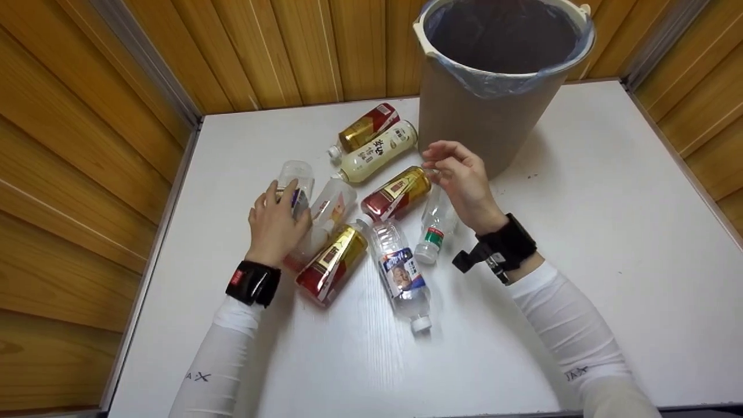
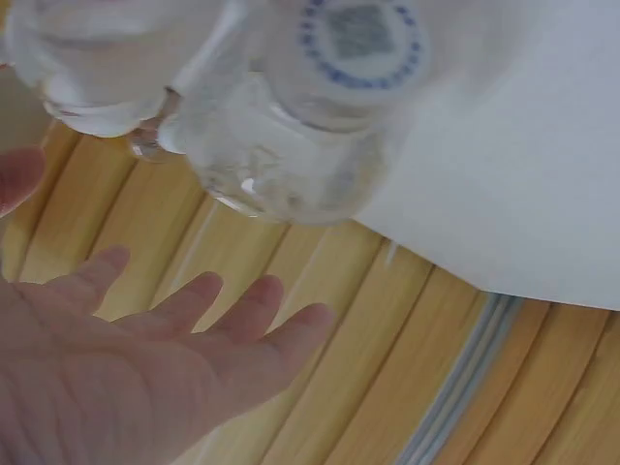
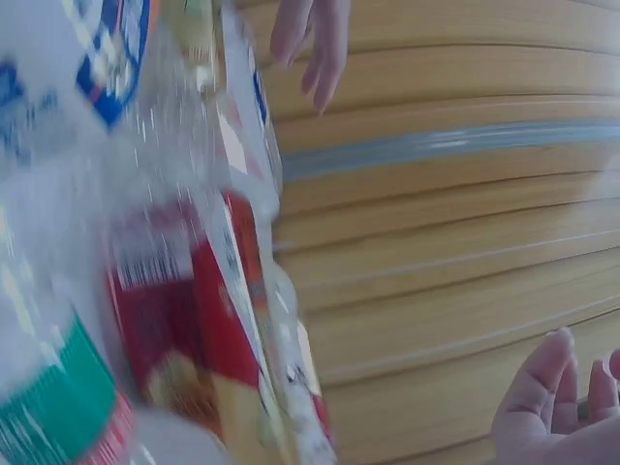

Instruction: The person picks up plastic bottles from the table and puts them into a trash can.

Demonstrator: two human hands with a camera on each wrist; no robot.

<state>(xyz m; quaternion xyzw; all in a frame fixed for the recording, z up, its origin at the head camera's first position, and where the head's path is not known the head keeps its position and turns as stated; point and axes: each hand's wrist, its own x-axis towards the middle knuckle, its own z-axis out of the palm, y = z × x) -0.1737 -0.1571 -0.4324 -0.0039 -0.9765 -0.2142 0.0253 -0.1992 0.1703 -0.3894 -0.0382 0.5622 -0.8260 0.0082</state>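
My left hand [image 1: 278, 223] reaches over a clear bottle [image 1: 297, 169] with a dark-blue label, fingers spread and relaxed, gripping nothing; whether they touch it I cannot tell. My right hand [image 1: 464, 183] hangs by the end of the middle red-and-gold bottle [image 1: 397, 191], fingers loosely bent around nothing. All the bottles lie in a cluster on the white worktop [image 1: 493, 360], in front of the lined bin [image 1: 482, 116]. The red-and-gold labels carry Chinese characters too small for me to read; dark Chinese characters run along the pale-yellow bottle [image 1: 380, 151]. Nearest me, another clear bottle [image 1: 403, 278] wears a blue, white and orange label, beside the green-labelled bottle [image 1: 432, 235]. My left wrist view shows a white cap [image 2: 358, 44] with a QR code ringed in blurred blue print; the right one, a barcode [image 3: 153, 260] on red. My sleeves [image 1: 220, 360] bear black lettering with an A and an X.
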